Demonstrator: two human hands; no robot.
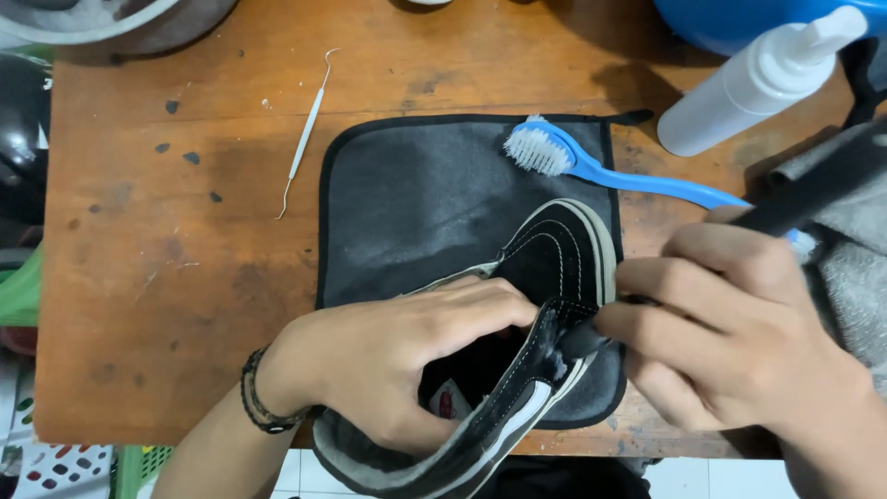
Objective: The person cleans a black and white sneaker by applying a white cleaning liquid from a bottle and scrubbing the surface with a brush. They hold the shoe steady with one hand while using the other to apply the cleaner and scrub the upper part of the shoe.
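The left hand reaches inside the black shoe, fingers closed on its side to brace it on the grey mat, so the right hand (pinching a dark brush) can press against it

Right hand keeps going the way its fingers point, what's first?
The right hand points left, holding a dark tool against the shoe. Straight on, it would likely press into the shoe's side first, then meet the left hand holding the shoe's opening. Depth is unclear.
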